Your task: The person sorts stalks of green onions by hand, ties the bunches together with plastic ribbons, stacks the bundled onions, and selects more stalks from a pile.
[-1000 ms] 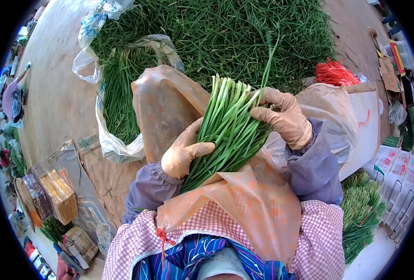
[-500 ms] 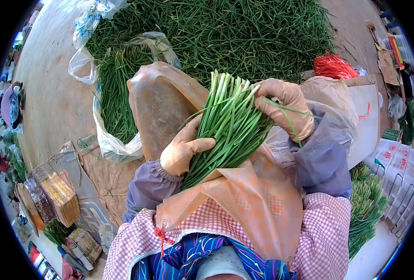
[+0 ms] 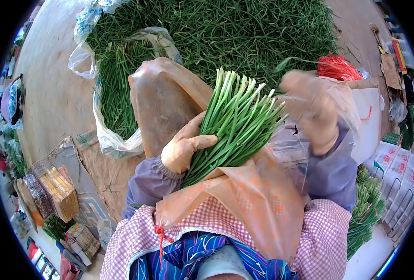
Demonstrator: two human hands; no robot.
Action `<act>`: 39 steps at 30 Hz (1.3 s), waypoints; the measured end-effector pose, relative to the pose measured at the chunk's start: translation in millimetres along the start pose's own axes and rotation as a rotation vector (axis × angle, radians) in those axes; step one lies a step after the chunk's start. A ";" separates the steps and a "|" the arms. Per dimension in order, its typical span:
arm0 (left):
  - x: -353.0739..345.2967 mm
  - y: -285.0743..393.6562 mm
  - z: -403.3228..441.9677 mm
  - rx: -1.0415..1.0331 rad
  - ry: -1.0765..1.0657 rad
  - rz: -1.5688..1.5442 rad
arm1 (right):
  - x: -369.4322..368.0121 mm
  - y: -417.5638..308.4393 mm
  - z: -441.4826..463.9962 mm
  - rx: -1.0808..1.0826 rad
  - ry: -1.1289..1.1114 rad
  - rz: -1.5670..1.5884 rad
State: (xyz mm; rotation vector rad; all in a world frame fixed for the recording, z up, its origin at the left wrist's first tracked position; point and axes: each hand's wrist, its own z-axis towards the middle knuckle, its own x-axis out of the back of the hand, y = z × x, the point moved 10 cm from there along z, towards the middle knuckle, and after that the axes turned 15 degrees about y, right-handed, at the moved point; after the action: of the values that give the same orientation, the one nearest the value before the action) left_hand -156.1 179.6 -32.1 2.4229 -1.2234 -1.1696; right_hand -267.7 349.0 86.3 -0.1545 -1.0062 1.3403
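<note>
My gloved left hand (image 3: pixel 181 151) is closed round a thick bunch of garlic chives (image 3: pixel 237 126), its thumb lying across the stems. The pale cut ends point up and away from me, and the green lower part rests against my plastic apron (image 3: pixel 258 205). My gloved right hand (image 3: pixel 309 105) is off to the right of the bunch, apart from it and smeared by motion, so its fingers are unclear. A thin green strand (image 3: pixel 293 60) shows just above that hand; whether the fingers touch it I cannot tell.
A large heap of loose chives (image 3: pixel 225 32) lies ahead. More fill an open plastic bag (image 3: pixel 118 147) at left. Red ties (image 3: pixel 337 67) lie at right, above a white board (image 3: pixel 368 112). Tied bunches (image 3: pixel 365 214) stand lower right. Cardboard (image 3: pixel 102 172) covers the floor at left.
My right hand has moved right, away from the cut ends, and is now blurred. The loose strand it held over the bunch is gone from there. My left hand keeps its hold.
</note>
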 end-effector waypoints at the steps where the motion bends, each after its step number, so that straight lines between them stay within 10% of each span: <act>1: -0.7 -0.1 0.6 0.012 -0.005 -0.003 | -15.8 -31.3 1.2 0.046 -0.082 -0.097; 7: 3.9 -1.6 1.8 0.027 0.016 0.017 | -75.1 -62.1 -30.5 0.196 -0.195 -0.180; 11: 4.7 -1.3 0.6 0.013 0.009 0.054 | -56.7 -38.5 -22.9 -0.045 0.040 0.207; 15: -7.5 -1.5 3.3 -0.091 -0.178 0.147 | -32.5 16.7 -40.1 -0.827 0.482 0.562; 22: -12.9 -7.1 1.2 -0.061 -0.106 0.199 | -5.5 69.1 -34.5 -1.129 0.669 1.043; 24: -9.9 -7.5 1.1 -0.044 -0.094 0.203 | 55.3 104.7 -18.8 -0.810 0.603 1.068; 27: -5.8 -5.9 2.4 -0.039 -0.074 0.223 | 117.5 106.6 -12.0 -0.496 0.683 -0.181; 29: -3.5 -3.2 3.9 -0.044 -0.055 0.226 | 86.3 51.0 -6.0 -0.469 0.455 -0.345; 30: -4.5 -1.9 4.4 -0.042 -0.049 0.221 | 58.3 53.3 -30.7 -0.743 0.528 0.276; 32: -6.2 -3.6 5.1 -0.026 -0.043 0.201 | 20.2 8.5 -33.6 -0.569 0.196 0.253; 33: -7.8 -4.5 5.2 -0.018 -0.043 0.187 | -4.0 -25.3 -29.9 -0.113 -0.171 -0.384; 39: -11.9 -2.6 3.1 -0.087 -0.110 0.227 | -50.6 -24.8 -49.0 0.068 -0.238 -0.569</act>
State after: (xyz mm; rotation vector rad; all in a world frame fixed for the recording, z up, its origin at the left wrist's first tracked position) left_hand -160.9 190.7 -28.6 2.1173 -1.4053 -1.2722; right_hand -211.3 320.2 46.7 0.3314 -1.0962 0.8777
